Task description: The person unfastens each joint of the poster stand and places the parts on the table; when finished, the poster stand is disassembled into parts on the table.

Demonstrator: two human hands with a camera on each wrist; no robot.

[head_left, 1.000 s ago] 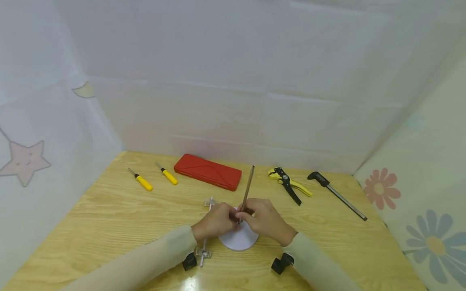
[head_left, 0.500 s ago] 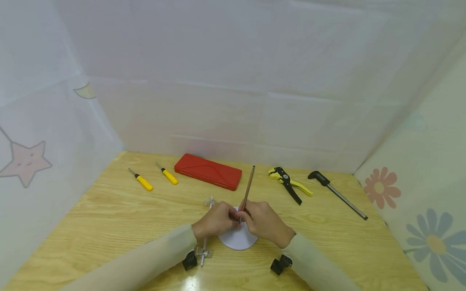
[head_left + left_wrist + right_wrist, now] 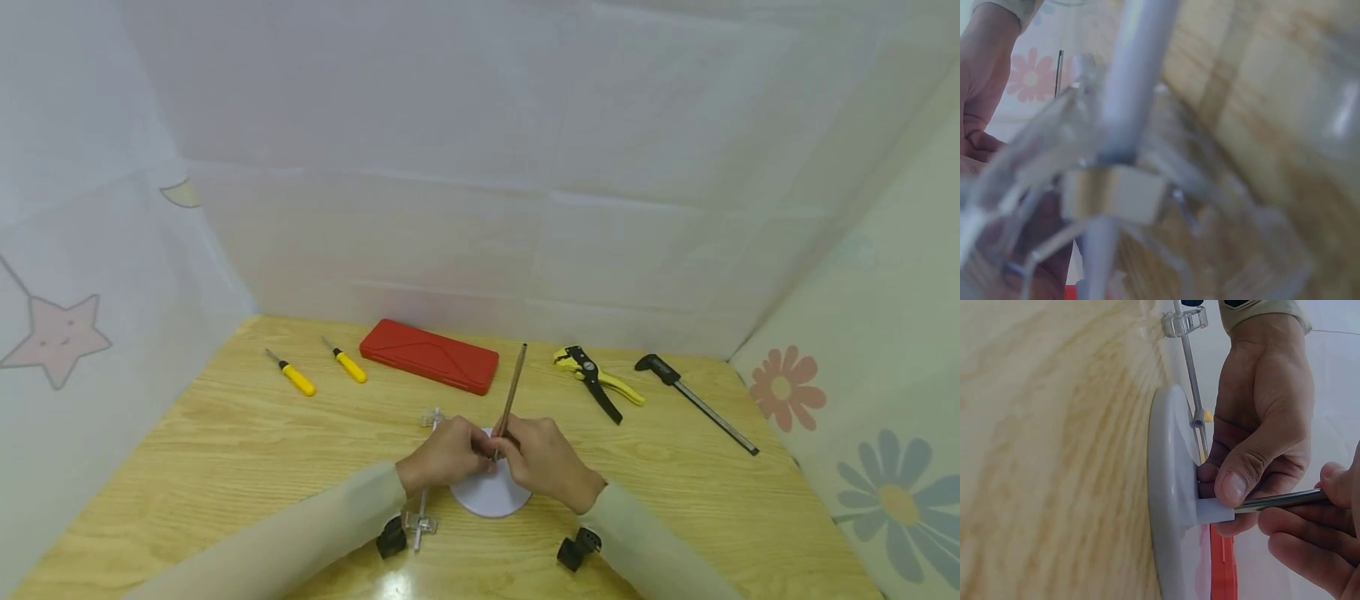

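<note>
A white round base [image 3: 489,498] lies flat on the table in front of the person. From its middle rises a short white socket [image 3: 1216,511], which the left hand [image 3: 447,454] pinches between thumb and fingers. A slim metal rod [image 3: 513,385] stands in the socket's mouth, leaning slightly to the right in the head view. The right hand [image 3: 551,462] grips the rod low down, just above the socket, with thumb and fingers. Beneath the left wrist lies a thin white bar [image 3: 423,502] with clear plastic clips [image 3: 420,523] at its ends.
Across the back of the wooden table lie two yellow-handled screwdrivers [image 3: 298,379] [image 3: 350,367], a red case [image 3: 429,356], yellow-and-black wire strippers [image 3: 592,379] and a black-headed caliper [image 3: 701,407]. Pale cloth walls [image 3: 480,208] enclose the table at the back and sides.
The right hand has turned and lowered slightly around the rod, whose top has tipped a touch to the right. The left hand keeps its hold on the socket.
</note>
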